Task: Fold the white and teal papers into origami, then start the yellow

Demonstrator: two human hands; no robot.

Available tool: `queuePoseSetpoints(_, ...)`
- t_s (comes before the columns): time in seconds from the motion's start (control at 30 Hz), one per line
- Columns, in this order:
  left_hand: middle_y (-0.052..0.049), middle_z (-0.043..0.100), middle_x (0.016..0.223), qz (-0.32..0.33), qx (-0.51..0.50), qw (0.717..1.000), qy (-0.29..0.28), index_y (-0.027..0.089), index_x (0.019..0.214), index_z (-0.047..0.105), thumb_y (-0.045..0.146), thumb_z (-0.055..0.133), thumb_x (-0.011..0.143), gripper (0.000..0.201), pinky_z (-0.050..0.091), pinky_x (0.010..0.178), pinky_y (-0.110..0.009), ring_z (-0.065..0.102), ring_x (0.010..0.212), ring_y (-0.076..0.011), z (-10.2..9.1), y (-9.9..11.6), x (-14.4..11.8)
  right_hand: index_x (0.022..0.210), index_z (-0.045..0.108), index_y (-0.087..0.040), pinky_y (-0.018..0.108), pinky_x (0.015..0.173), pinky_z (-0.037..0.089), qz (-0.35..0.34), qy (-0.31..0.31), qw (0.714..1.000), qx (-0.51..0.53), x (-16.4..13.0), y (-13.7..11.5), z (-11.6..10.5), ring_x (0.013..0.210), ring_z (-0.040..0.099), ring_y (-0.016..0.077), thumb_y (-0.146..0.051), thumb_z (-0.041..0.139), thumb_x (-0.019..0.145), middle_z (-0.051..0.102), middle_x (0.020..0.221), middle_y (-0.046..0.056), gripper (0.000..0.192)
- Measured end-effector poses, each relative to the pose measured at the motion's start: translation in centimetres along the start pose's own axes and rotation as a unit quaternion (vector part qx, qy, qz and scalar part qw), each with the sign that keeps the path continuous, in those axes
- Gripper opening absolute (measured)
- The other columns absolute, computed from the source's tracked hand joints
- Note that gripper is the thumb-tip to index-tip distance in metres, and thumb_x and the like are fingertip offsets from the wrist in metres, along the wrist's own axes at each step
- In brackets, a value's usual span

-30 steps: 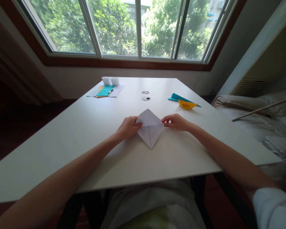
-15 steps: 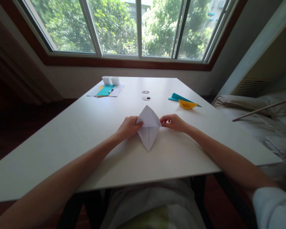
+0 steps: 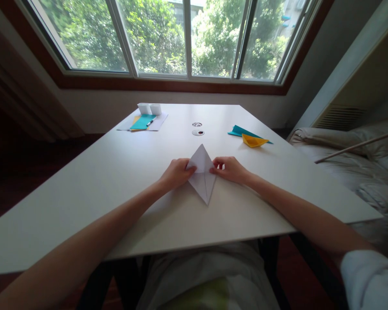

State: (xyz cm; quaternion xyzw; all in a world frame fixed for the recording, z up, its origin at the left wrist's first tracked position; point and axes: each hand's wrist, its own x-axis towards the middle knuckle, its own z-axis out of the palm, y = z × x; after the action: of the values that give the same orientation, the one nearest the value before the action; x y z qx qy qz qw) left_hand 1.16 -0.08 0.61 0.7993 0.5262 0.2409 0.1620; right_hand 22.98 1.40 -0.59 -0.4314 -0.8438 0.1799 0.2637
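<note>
A folded white paper point(image 3: 203, 174), diamond-shaped with a centre crease, stands partly raised on the white table point(image 3: 123, 172). My left hand point(image 3: 176, 172) pinches its left corner. My right hand point(image 3: 229, 168) pinches its right corner. The two corners are pushed close together, so the paper is narrow, with its upper point lifted and its lower point resting on the table towards me.
A folded yellow paper boat point(image 3: 252, 141) lies on a teal paper point(image 3: 237, 131) at the right rear. At the far left lie teal and yellow sheets point(image 3: 142, 122) with a pen, and two small white cups point(image 3: 150, 108). Two round cable holes point(image 3: 198, 132) sit mid-table. A bed lies right.
My hands have drawn closer together, squeezing the white paper from a wide diamond into a narrower, taller shape. My right hand moved left the most.
</note>
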Motion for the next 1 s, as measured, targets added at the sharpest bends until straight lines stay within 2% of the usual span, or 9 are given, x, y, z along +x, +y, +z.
queuePoseSetpoints(0.1, 0.002, 0.054, 0.056, -0.006, -0.003, 1.000, -0.004, 0.014, 0.064, 0.059, 0.034, 0.045, 0.074, 0.027, 0.032, 0.049, -0.021, 0.048, 0.054, -0.0117, 0.1, 0.0, 0.0, 0.076, 0.063, -0.018, 0.021, 0.057, 0.038, -0.002, 0.008, 1.000, -0.017, 0.0, 0.2, -0.1, 0.061, 0.053, 0.0101, -0.031, 0.055, 0.077, 0.063, 0.070, 0.000, 0.016)
queuePoseSetpoints(0.2, 0.002, 0.055, 0.058, 0.003, -0.011, 1.000, -0.016, 0.014, 0.067, 0.060, 0.037, 0.047, 0.075, 0.028, 0.033, 0.050, -0.021, 0.049, 0.055, -0.0120, 0.0, 0.1, -0.1, 0.075, 0.063, -0.018, 0.021, 0.057, 0.038, -0.013, -0.009, 1.000, -0.021, -0.1, 0.5, -0.2, 0.061, 0.052, 0.0102, -0.031, 0.056, 0.076, 0.062, 0.070, 0.000, 0.015)
queuePoseSetpoints(0.37, -0.001, 0.058, 0.063, 0.030, -0.079, 0.993, -0.079, 0.014, 0.074, 0.062, 0.049, 0.047, 0.077, 0.039, 0.035, 0.050, -0.021, 0.051, 0.059, -0.0127, -1.5, -0.3, 0.1, 0.075, 0.064, -0.018, 0.021, 0.057, 0.038, -0.015, -0.022, 0.999, -0.026, -0.1, 0.9, 0.0, 0.060, 0.052, 0.0102, -0.031, 0.056, 0.076, 0.062, 0.071, 0.000, 0.015)
queuePoseSetpoints(0.47, -0.007, 0.064, 0.080, 0.014, -0.175, 0.978, -0.113, 0.012, 0.091, 0.063, 0.050, 0.032, 0.084, 0.049, 0.039, 0.052, -0.022, 0.056, 0.065, -0.0146, -2.7, -1.6, 0.5, 0.074, 0.064, -0.017, 0.021, 0.058, 0.038, -0.016, -0.022, 0.999, -0.025, -0.1, 0.9, 0.0, 0.060, 0.051, 0.0102, -0.031, 0.057, 0.076, 0.062, 0.071, 0.001, 0.015)
queuePoseSetpoints(0.5, -0.009, 0.065, 0.086, 0.005, -0.185, 0.976, -0.118, 0.012, 0.096, 0.063, 0.050, 0.033, 0.083, 0.049, 0.040, 0.053, -0.023, 0.057, 0.068, -0.0151, -3.1, -2.2, 0.7, 0.074, 0.064, -0.017, 0.021, 0.058, 0.038, -0.017, -0.022, 0.999, -0.024, -0.1, 0.9, 0.0, 0.060, 0.051, 0.0102, -0.031, 0.057, 0.076, 0.061, 0.071, 0.001, 0.015)
queuePoseSetpoints(0.57, -0.009, 0.066, 0.094, 0.022, -0.157, 0.979, -0.128, 0.014, 0.097, 0.064, 0.047, 0.045, 0.078, 0.042, 0.043, 0.060, -0.024, 0.058, 0.076, -0.0163, -3.5, -3.1, 0.9, 0.074, 0.064, -0.017, 0.021, 0.058, 0.038, -0.020, -0.020, 0.999, -0.021, -0.1, 0.9, 0.0, 0.061, 0.051, 0.0103, -0.031, 0.057, 0.076, 0.061, 0.070, 0.001, 0.015)
queuePoseSetpoints(0.67, -0.006, 0.067, 0.087, 0.046, -0.106, 0.983, -0.145, 0.017, 0.091, 0.067, 0.041, 0.055, 0.072, 0.033, 0.043, 0.066, -0.024, 0.057, 0.077, -0.0164, -3.6, -3.8, 1.0, 0.074, 0.064, -0.017, 0.021, 0.058, 0.038, -0.019, -0.019, 0.999, -0.021, -0.1, 1.0, 0.0, 0.061, 0.051, 0.0106, -0.031, 0.056, 0.077, 0.061, 0.071, 0.001, 0.016)
queuePoseSetpoints(0.83, -0.004, 0.066, 0.079, 0.075, -0.093, 0.981, -0.156, 0.016, 0.080, 0.068, 0.027, 0.052, 0.069, 0.023, 0.039, 0.059, -0.021, 0.055, 0.070, -0.0135, -2.7, -3.3, 1.0, 0.075, 0.064, -0.017, 0.022, 0.059, 0.038, -0.020, -0.024, 0.999, -0.027, -0.1, 1.1, 0.0, 0.061, 0.051, 0.0105, -0.031, 0.056, 0.077, 0.061, 0.072, 0.001, 0.016)
queuePoseSetpoints(1.0, -0.005, 0.066, 0.084, 0.090, -0.089, 0.979, -0.161, 0.015, 0.081, 0.068, 0.025, 0.051, 0.070, 0.023, 0.038, 0.060, -0.021, 0.055, 0.072, -0.0136, -2.3, -3.2, 1.0, 0.075, 0.064, -0.017, 0.022, 0.059, 0.038, -0.026, -0.020, 0.999, -0.027, -0.2, 1.0, 0.1, 0.061, 0.050, 0.0105, -0.030, 0.055, 0.078, 0.060, 0.071, 0.001, 0.016)
